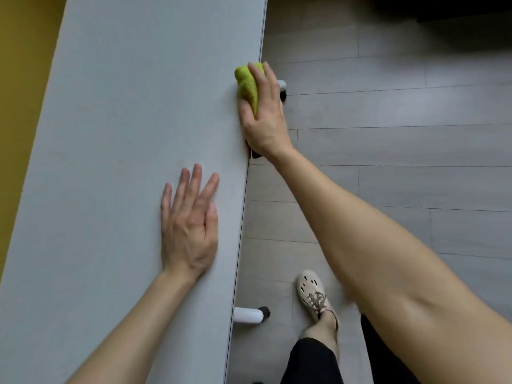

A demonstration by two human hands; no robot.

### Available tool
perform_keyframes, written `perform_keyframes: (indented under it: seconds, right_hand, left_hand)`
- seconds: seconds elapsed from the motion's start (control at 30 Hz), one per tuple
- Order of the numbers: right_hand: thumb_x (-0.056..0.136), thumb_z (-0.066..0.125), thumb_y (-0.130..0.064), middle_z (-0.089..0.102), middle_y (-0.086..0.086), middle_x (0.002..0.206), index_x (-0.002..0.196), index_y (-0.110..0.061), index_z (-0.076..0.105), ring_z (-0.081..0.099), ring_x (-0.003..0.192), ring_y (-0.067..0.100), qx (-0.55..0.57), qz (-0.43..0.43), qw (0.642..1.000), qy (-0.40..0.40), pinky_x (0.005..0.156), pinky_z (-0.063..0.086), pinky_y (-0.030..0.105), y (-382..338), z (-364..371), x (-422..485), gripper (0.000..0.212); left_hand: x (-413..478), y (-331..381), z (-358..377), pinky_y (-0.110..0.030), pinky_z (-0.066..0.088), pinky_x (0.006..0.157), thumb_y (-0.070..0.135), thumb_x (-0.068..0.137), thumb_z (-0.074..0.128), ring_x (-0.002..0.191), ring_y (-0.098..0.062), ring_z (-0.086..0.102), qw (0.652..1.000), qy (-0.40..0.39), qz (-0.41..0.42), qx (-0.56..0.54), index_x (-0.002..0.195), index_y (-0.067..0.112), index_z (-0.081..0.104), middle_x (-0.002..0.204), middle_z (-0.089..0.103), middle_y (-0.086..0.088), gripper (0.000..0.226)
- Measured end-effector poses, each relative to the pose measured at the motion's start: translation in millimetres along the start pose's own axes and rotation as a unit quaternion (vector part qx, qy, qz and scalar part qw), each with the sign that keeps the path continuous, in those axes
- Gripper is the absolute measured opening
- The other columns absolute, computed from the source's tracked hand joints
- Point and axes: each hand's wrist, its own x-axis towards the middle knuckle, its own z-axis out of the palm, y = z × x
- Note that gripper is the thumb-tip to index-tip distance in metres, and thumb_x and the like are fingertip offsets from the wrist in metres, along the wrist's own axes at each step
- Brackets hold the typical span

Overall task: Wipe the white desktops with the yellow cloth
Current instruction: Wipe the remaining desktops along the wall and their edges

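The white desktop (pixel 124 134) runs from the near left up to the top middle of the head view. My right hand (pixel 264 117) grips the bunched yellow cloth (pixel 247 83) at the desktop's right edge, thumb on the top surface and fingers wrapped over the cloth and past the rim. My left hand (pixel 188 223) lies flat on the desktop nearer to me, fingers straight and spread, holding nothing.
Grey plank floor (pixel 388 162) lies to the right of the desk. White desk feet with black caps stick out below the edge (pixel 250 314) and behind my right hand (pixel 282 85). My foot in a beige shoe (pixel 313 295) stands close to the desk. A yellow wall (pixel 19 79) borders the left.
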Motion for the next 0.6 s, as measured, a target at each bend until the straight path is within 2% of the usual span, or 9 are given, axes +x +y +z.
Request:
perform_keyframes:
  seconds: [0.07, 0.17, 0.23, 0.3, 0.37, 0.5, 0.6]
  right_hand:
    - [0.099, 0.053, -0.019, 0.024, 0.011, 0.177, 0.165, -0.015, 0.040, 0.025, 0.160, 0.020, 0.008, 0.013, 1.000, 0.026, 0.131, 0.024, 0.051, -6.0, 6.4, -13.5, 0.067]
    - [0.106, 0.060, -0.007, 0.023, 0.011, 0.178, 0.166, -0.010, 0.038, 0.024, 0.165, 0.021, 0.031, 0.016, 0.998, 0.050, 0.133, 0.024, 0.046, -17.2, 20.3, -123.6, 0.064]
    - [0.107, 0.062, -0.006, 0.017, 0.009, 0.180, 0.166, -0.011, 0.036, 0.019, 0.167, 0.022, 0.044, 0.018, 0.999, 0.008, 0.133, 0.022, 0.045, -24.4, 22.2, -218.5, 0.065]
    - [0.108, 0.063, -0.009, 0.011, 0.008, 0.181, 0.167, -0.015, 0.034, 0.017, 0.167, 0.023, 0.045, 0.020, 0.998, -0.039, 0.134, 0.022, 0.045, -30.8, 15.8, -272.4, 0.066]
    - [0.107, 0.062, -0.010, 0.013, 0.009, 0.181, 0.167, -0.013, 0.034, 0.017, 0.167, 0.023, 0.041, 0.010, 0.998, -0.049, 0.134, 0.022, 0.044, -25.3, 13.0, -249.8, 0.066]
    - [0.102, 0.056, -0.013, 0.024, 0.018, 0.176, 0.165, -0.008, 0.038, 0.021, 0.164, 0.023, 0.027, 0.011, 0.999, 0.016, 0.129, 0.013, 0.024, -11.0, 14.1, -80.6, 0.065]
    - [0.104, 0.055, -0.012, 0.024, 0.016, 0.177, 0.165, -0.012, 0.038, 0.026, 0.161, 0.025, 0.017, 0.007, 0.999, 0.040, 0.122, 0.016, 0.027, -3.1, 7.5, 10.4, 0.064]
  left_hand:
    - [1.1, 2.2, 2.6, -0.061, 0.018, 0.132, 0.023, 0.110, 0.041, 0.166, -0.021, 0.021, 1.000, 0.014, -0.004, 0.004, 0.164, 0.026, 0.045, 0.177, 0.029, -0.001, 0.055]
    - [0.3, 1.2, 1.8, -0.062, 0.020, 0.131, 0.025, 0.111, 0.041, 0.166, -0.023, 0.023, 1.000, 0.024, 0.002, 0.004, 0.164, 0.025, 0.046, 0.177, 0.030, -0.003, 0.054]
    - [0.3, -0.1, 2.1, -0.063, 0.022, 0.130, 0.025, 0.111, 0.040, 0.165, -0.025, 0.025, 0.999, 0.031, 0.008, 0.009, 0.163, 0.024, 0.047, 0.176, 0.032, -0.004, 0.053]
    - [0.3, 0.3, 2.6, -0.064, 0.023, 0.129, 0.026, 0.112, 0.039, 0.165, -0.026, 0.026, 0.999, 0.034, 0.013, 0.006, 0.163, 0.023, 0.049, 0.175, 0.033, -0.006, 0.052]
    - [0.6, 1.0, 2.2, -0.064, 0.023, 0.129, 0.026, 0.112, 0.039, 0.165, -0.027, 0.026, 0.999, 0.033, 0.013, 0.006, 0.162, 0.023, 0.049, 0.175, 0.033, -0.006, 0.052]
    - [-0.9, 2.1, 3.8, -0.063, 0.022, 0.130, 0.023, 0.110, 0.042, 0.165, -0.024, 0.025, 0.999, 0.035, 0.005, 0.004, 0.163, 0.024, 0.048, 0.176, 0.032, -0.004, 0.053]
    - [-1.0, 1.4, 4.0, -0.061, 0.020, 0.131, 0.022, 0.109, 0.043, 0.165, -0.022, 0.024, 0.999, 0.036, 0.001, 0.000, 0.163, 0.024, 0.048, 0.176, 0.032, -0.003, 0.054]
